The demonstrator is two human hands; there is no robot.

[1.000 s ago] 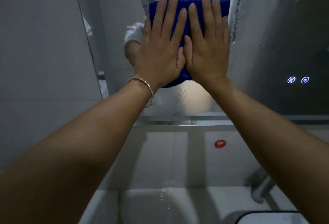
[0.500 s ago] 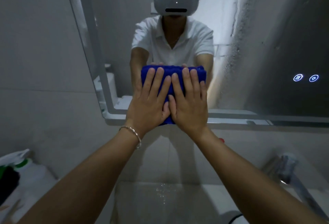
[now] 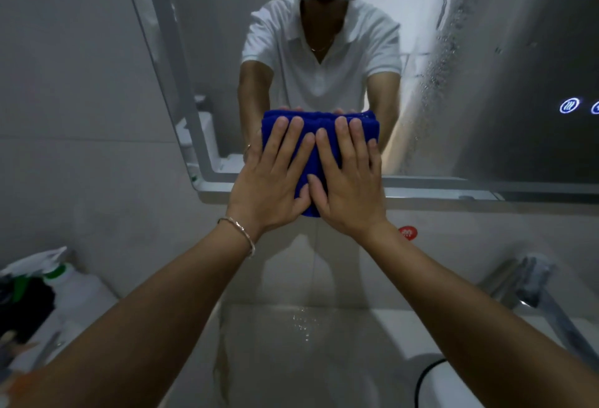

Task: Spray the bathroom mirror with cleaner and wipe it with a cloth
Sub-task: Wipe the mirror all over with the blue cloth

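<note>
Room: I am facing the bathroom mirror [image 3: 486,83], which is hanging on a grey tiled wall above the basin [image 3: 291,359].
Cloth: the folded blue cloth [image 3: 319,119] is lying flat on the glass at the mirror's bottom edge, toward its left corner. Its lower end is hanging over the frame [image 3: 437,185].
Hands: my left hand [image 3: 272,187] and right hand [image 3: 350,193] are pressing it side by side, fingers straight, gripping nothing.
Unwiped: droplets [image 3: 447,60] are clinging to the glass right of the cloth.
Slip risk: with only flat palms pinning it, I am risking the cloth sliding off the wet glass into the basin.
Frame risk: the cloth may be catching on the frame and bunching, leaving streaks.
Button risk: wiping rightward, I could be brushing the lit touch buttons [image 3: 569,106].
</note>
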